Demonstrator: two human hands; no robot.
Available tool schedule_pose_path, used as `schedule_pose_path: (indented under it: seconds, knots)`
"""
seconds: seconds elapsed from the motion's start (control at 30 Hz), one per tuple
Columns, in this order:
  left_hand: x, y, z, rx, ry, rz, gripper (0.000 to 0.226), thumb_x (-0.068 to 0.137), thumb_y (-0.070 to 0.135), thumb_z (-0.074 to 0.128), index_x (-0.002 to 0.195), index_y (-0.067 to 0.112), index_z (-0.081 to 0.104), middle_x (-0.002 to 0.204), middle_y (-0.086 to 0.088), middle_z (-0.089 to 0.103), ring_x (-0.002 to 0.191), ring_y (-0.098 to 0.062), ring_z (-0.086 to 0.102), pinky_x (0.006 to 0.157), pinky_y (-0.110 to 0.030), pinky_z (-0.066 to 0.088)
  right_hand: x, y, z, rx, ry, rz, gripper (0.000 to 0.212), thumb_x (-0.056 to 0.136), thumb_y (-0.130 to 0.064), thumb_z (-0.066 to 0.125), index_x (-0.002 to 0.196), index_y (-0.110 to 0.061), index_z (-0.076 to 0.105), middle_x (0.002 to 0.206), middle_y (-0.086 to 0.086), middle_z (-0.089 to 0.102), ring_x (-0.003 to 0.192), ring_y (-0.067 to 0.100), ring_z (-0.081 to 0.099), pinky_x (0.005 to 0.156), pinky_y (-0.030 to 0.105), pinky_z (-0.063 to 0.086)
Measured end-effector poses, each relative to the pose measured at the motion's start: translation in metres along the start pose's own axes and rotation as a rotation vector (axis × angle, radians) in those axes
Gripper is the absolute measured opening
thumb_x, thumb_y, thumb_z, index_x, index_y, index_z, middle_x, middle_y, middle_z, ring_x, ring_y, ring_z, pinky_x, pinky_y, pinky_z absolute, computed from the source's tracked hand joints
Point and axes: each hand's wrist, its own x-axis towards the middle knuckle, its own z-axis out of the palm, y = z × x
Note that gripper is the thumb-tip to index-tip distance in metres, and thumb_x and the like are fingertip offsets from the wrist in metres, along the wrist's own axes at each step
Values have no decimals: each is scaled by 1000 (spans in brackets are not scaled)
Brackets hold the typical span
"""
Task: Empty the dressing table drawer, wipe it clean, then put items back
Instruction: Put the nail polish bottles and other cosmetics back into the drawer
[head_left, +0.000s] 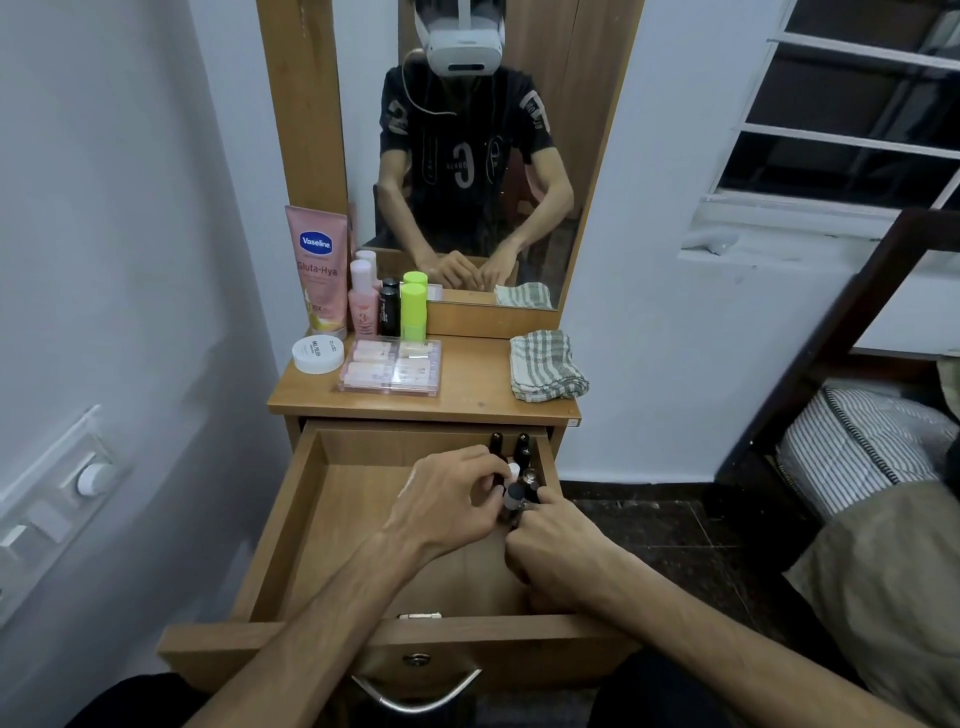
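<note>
Both my hands meet at the right side of the open drawer (291, 525), a little right of the frame's centre. My left hand (447, 499) reaches in from lower left, fingers curled and pinching at the small cosmetic bottles (514, 493) clustered there; my right hand (550, 556) comes from lower right, fingers curled around the near side of the same cluster. Which bottle each finger actually holds I cannot tell, since the knuckles cover the contact. The cluster lies directly between the two hands, touching both, so neither hand is clearly nearer. The bottles stand upright, long axes vertical, caps toward the camera: mostly dark, one with a pale top, and two more dark-capped bottles (509, 447) just beyond my fingertips against the drawer's back right corner. The rest of the drawer floor shows bare wood. Judgement: items are either last out or first back in; I cannot settle which from this view. Any lift should go straight up along the bottle axes, clear of the right wall. Further out, upper centre, the bench (467, 384) carries a folded checked cloth (545, 366) at right and, at left, a clear case (389, 366), a white jar (318, 354) and a pink tube (318, 270) before the mirror (519, 156).
</note>
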Motion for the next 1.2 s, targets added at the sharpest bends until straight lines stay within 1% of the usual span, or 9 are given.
schedule_pose_path:
  seconds: [0.2,0.4,0.63,0.73,0.77,0.87,0.93,1.0,1.2]
  knots:
    - [-1,-6,-1,12,46,-49,17,80,21,64,93,28,73,80,14,65,65,1,51,61,-26,52,-2,0,-7,-22,-40,1,20,93,-23,60,96,-8,73,102,13,72,101,33,63,97,42,37]
    - [-2,-9,3,28,12,-83,17,78,24,59,88,28,72,79,11,67,70,-5,61,62,-31,54,-5,8,-5,31,-2,-4,14,79,-28,66,77,-15,71,85,7,69,85,28,62,92,42,49]
    - [-2,-6,8,49,-105,-56,20,76,27,61,92,29,74,80,13,66,70,-4,58,66,-31,55,-2,8,-6,-50,17,50,18,83,-13,64,100,-10,71,104,11,71,100,33,63,95,42,43]
    - [-1,-4,11,50,-147,-19,20,79,31,62,96,30,73,88,12,71,79,-8,66,69,-32,56,-1,4,-10,-12,46,118,22,61,-17,85,78,-14,73,78,6,71,77,27,68,75,36,53]
    - [-1,-4,13,56,-151,-6,21,79,28,62,98,30,72,90,11,73,82,-10,67,71,-32,56,-1,4,-11,5,60,134,22,63,-17,85,81,-14,73,79,6,71,76,27,68,71,36,53]
    - [0,-2,17,81,-172,14,22,80,26,64,100,28,72,97,9,75,88,-14,69,74,-34,56,-3,7,-10,57,116,183,23,91,-15,61,113,-11,65,110,10,67,97,32,66,72,36,43]
    - [1,-1,18,80,-190,18,18,81,28,67,99,28,71,97,10,74,89,-13,67,75,-36,56,-7,14,-16,144,170,221,16,92,-18,59,106,-15,64,110,9,66,98,32,65,69,34,38]
    - [2,-1,19,76,-200,26,20,82,31,69,102,30,71,98,11,74,89,-10,67,76,-35,56,-8,21,-21,235,219,282,8,89,-24,64,93,-18,62,103,7,66,95,32,65,68,34,42]
    - [2,1,16,86,-189,47,23,83,30,72,106,28,73,98,10,74,87,-11,67,74,-33,56,-5,33,-25,472,264,413,24,76,-33,80,96,-20,74,101,2,71,94,27,65,73,34,50]
